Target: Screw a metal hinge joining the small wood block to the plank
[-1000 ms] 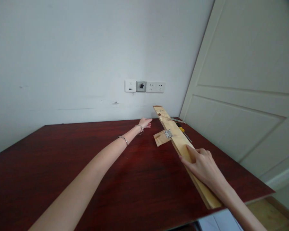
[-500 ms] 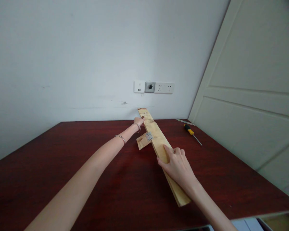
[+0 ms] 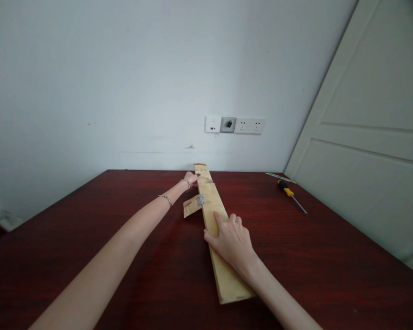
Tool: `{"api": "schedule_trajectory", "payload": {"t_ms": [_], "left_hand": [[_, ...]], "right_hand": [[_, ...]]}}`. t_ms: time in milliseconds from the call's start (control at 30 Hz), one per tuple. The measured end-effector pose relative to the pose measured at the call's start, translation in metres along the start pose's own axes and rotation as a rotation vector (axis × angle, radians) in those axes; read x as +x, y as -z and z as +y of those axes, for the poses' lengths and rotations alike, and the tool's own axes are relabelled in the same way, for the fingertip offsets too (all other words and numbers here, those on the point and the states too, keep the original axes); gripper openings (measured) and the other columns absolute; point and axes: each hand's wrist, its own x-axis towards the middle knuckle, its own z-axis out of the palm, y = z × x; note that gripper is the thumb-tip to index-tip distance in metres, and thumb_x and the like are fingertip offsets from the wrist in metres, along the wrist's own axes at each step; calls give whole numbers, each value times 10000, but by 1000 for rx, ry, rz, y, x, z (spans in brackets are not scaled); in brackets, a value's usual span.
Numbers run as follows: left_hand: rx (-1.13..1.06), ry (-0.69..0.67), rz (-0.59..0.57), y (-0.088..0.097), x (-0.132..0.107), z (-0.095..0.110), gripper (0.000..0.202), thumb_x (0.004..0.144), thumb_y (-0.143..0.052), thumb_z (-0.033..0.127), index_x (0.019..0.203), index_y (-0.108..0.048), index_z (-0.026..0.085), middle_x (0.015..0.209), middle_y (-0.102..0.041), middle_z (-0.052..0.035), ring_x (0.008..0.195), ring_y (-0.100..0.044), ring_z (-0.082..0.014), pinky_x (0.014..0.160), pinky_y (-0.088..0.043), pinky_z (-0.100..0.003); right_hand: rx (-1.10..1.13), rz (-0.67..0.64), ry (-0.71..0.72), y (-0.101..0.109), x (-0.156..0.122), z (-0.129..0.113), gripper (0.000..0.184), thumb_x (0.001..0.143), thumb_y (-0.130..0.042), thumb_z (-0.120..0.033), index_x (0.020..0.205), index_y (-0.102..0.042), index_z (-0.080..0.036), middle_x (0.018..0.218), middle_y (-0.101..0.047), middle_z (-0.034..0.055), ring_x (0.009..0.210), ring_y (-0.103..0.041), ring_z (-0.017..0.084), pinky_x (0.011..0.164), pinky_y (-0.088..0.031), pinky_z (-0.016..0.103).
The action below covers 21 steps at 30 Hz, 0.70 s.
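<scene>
A long pale wooden board (image 3: 210,200) points away from me across the dark red tabletop (image 3: 140,279). Its far end comes close to the wall. On its left side a metal hinge (image 3: 200,199) joins a short wooden piece (image 3: 191,206) that sticks out to the left. My left hand (image 3: 191,178) grips the board's far part at its left edge, fingers partly hidden. Nearer to me, my right hand (image 3: 232,238) is wrapped over the board, with the thumb at the left edge and the fingers across the top and right side.
A yellow and black screwdriver (image 3: 290,195) lies on the right of the table. Behind it is a thin flat strip (image 3: 280,177) by the back edge. Sockets and switches (image 3: 234,125) are set in the white wall (image 3: 158,82). A white panelled door (image 3: 374,123) stands on the right.
The board has turned and tilted in both hands, and its near end has swung left. More of its top face shows and the hinge is seen more edge-on. My view has shifted slightly left.
</scene>
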Motion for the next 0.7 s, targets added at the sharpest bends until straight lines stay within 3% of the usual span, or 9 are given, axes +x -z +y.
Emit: {"api": "schedule_trajectory", "payload": {"t_ms": [167,467,700], "left_hand": [[117,2,26,0,5,-10,103,745,-700,94,718,-604,72,634,-643,-78,590,-635,-162,552,-525,-242],[344,-40,30,-4,9,-24,171,741,-707,161,635,-581,113,640,-653,-89,654,-660,-207,516,-475,-225],[449,-66,2,-2,4,-15,201,706,-697,105,567,-558,146,761,-693,-144,946,-652,-283,609,-462,-205]], "right_hand": [[5,-18,-20,-7,-1,-8,505,810,-537,-530,1201,-581,-213,910,-598,159,878,-585,315,658,-471,367],[61,-53,-55,-14,-1,-13,492,801,-548,-510,1163,-602,-182,931,-608,170,892,-590,321,672,-471,373],[62,-54,-53,-16,1,-14,485,806,-530,-517,1142,-606,-175,922,-613,178,888,-592,324,668,-472,377]]}}
